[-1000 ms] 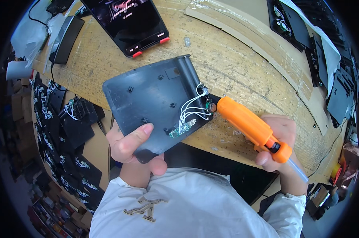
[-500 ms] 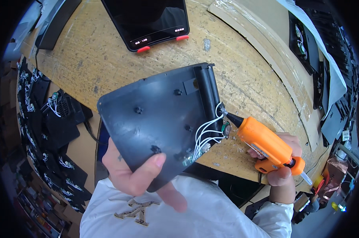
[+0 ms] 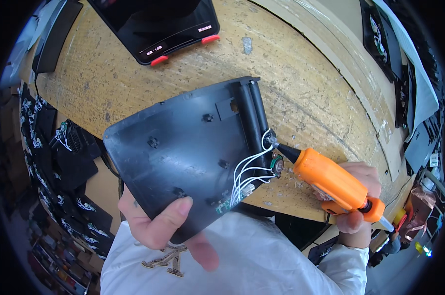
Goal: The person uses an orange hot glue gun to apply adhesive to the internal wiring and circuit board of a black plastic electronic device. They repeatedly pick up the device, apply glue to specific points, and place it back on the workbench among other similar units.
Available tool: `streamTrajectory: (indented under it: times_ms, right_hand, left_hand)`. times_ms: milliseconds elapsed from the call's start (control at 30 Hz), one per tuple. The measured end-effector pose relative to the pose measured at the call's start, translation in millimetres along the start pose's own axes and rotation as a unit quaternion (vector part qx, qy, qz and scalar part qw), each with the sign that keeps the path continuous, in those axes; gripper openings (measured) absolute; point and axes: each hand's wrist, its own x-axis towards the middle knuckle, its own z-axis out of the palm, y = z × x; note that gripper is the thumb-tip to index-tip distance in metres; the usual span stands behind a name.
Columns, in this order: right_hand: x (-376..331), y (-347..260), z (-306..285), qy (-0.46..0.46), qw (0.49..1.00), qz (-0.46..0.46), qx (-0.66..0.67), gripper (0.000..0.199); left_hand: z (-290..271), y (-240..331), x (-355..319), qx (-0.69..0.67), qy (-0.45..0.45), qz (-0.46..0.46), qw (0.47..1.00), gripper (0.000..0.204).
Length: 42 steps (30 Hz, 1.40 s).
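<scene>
- Worn wooden table (image 3: 99, 83), scuffed and flecked, its near edge slanting down rightward beneath the work
- Black panel (image 3: 183, 147), inner face up, is held above that near edge, tilted toward the person
- Left hand (image 3: 158, 223) pinches the panel's lower corner, thumb on top and other fingers beneath
- Right hand (image 3: 364, 179) is wrapped around an orange glue gun (image 3: 330, 177); whether the trigger is pressed cannot be told
- Its dark nozzle (image 3: 287, 151) meets the panel's right edge beside a loop of white wires (image 3: 244, 167); gluing there seems the step in hand, and the next move appears to call for a steady tip
- Wires and a round part (image 3: 277, 165) crowd the nozzle, leaving little room
- Phone (image 3: 158, 29) leans in red-tipped supports toward the far edge; cardboard (image 3: 325, 17) covers the far right, wired black panels (image 3: 94, 214) lie past the left edge
</scene>
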Motion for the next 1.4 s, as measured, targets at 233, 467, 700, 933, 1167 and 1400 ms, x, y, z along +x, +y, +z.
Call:
streamTrajectory:
  times_ms: [233, 467, 700, 933, 1167, 1400]
  right_hand:
    - [1, -5, -1, 0.082, 0.993, 0.089, 0.005, 0.06]
    - [2, -6, 7, 0.107, 0.982, 0.117, 0.098, 0.07]
    - [-8, 4, -3, 0.074, 0.994, 0.061, 0.056, 0.067]
    - [-1, 5, -12, -0.019, 1.0, 0.023, 0.01, 0.062]
    - [3, 2, -12, -0.048, 0.998, 0.025, -0.026, 0.061]
    - [2, 3, -9, -0.023, 1.0, 0.014, -0.013, 0.059]
  left_hand:
    - [-3, 10, -6, -0.009, 0.027, -0.046, 0.999, 0.041]
    - [-8, 8, -3, -0.054, 0.06, -0.095, 0.992, 0.037]
    - [6, 10, 3, -0.064, 0.128, -0.131, 0.981, 0.042]
    - [9, 6, 4, -0.09, 0.184, -0.12, 0.971, 0.037]
    - [1, 4, 0, -0.116, 0.109, -0.109, 0.981, 0.041]
    - [9, 8, 6, -0.137, 0.125, -0.12, 0.975, 0.042]
